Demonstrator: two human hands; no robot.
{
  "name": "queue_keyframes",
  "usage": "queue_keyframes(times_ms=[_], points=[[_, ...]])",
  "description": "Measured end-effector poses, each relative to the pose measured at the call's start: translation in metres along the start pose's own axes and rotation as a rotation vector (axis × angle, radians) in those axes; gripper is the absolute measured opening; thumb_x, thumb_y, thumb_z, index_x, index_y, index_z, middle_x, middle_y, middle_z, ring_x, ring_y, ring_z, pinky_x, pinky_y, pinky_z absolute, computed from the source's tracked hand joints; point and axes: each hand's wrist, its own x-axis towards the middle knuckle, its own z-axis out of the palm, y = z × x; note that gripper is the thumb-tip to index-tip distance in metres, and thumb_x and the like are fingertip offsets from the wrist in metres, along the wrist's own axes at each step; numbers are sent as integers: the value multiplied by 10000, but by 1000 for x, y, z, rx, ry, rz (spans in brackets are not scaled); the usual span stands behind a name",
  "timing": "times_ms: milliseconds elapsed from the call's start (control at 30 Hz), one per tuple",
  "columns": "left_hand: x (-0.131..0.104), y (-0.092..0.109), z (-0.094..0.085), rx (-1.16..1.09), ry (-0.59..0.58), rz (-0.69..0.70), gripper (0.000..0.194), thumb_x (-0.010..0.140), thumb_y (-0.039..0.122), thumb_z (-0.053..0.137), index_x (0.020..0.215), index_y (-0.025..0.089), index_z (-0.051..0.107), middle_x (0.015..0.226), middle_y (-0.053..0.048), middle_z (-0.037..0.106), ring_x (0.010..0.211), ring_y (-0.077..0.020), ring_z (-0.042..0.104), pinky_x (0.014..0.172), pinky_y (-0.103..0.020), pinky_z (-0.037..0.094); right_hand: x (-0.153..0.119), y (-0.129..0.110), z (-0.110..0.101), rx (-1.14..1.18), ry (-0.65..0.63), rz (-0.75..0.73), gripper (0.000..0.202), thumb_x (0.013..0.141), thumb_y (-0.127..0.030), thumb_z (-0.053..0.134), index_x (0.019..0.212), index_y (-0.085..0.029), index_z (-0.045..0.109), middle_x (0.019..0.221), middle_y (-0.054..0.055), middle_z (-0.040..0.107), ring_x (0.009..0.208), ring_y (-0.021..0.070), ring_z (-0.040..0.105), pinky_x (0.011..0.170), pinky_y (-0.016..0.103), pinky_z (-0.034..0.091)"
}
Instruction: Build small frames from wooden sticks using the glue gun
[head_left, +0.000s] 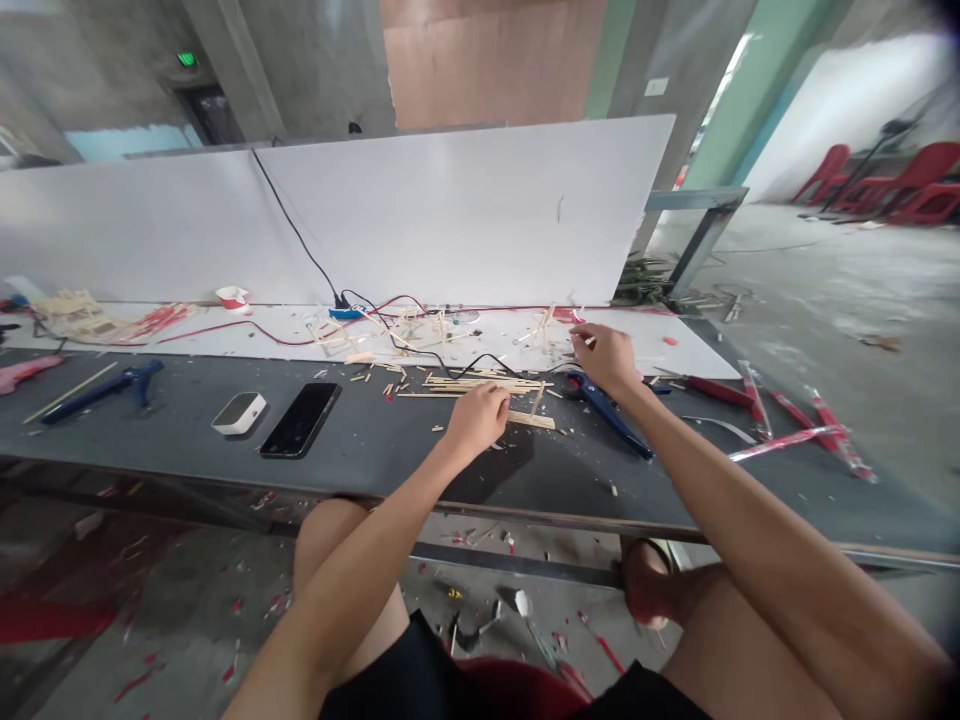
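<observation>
My left hand (480,415) is closed over the dark table, its fingers round one end of a flat wooden strip (534,420). A short thin stick (538,398) stands up from that strip. Just behind lies a bundle of thin wooden sticks (487,384). My right hand (606,358) is held further back and to the right, thumb and fingers bent together in a pinch; whatever is between the fingertips is too small to make out. Beneath my right wrist lies a blue-handled tool (611,415).
A black phone (300,420) and a small white device (238,412) lie to the left, near another blue tool (105,390). Black cables (420,345) cross the white board strip among stick scraps. Red-wrapped packets (840,440) lie right. A white panel (450,220) stands behind.
</observation>
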Motion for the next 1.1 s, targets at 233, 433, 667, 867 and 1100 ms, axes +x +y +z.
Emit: queue_keyframes(times_ms=[233, 433, 667, 867, 1100], points=[[5, 8, 7, 31, -137, -49, 234, 978, 166, 446, 1004, 163, 679, 1003, -110, 681, 957, -238, 652, 764, -312, 523, 82, -4, 45, -188, -34, 36, 375, 890, -271, 550, 1170, -140, 762, 1068, 173, 755, 950, 285, 657, 867, 383, 479], [6, 12, 8, 16, -153, -57, 218, 979, 180, 457, 1016, 166, 671, 1021, -118, 672, 968, -240, 650, 758, -316, 527, 87, -10, 71, -160, -124, 78, 224, 812, -183, 613, 914, -123, 803, 855, 150, 765, 823, 256, 662, 794, 356, 471], [7, 9, 1, 3, -94, -42, 229, 985, 176, 449, 981, 163, 678, 988, -115, 676, 962, -241, 653, 776, -323, 523, 81, -24, 47, -81, 30, 78, 245, 841, -190, 587, 992, -139, 772, 918, 126, 765, 836, 225, 665, 808, 351, 474], [6, 8, -7, -27, -15, -34, 193, 960, 156, 492, 942, 171, 684, 963, -101, 689, 931, -231, 663, 793, -314, 524, 44, -50, -26, 108, 214, 66, 151, 829, -279, 667, 893, -175, 756, 814, 75, 735, 694, 188, 631, 708, 339, 486], [1, 12, -12, -91, 114, -51, 189, 953, 137, 503, 992, 173, 684, 949, -90, 729, 851, -211, 684, 762, -302, 523, -19, -54, -90, 617, 307, 230, 208, 745, -351, 776, 853, -177, 737, 641, 8, 604, 491, 116, 487, 429, 255, 356]])
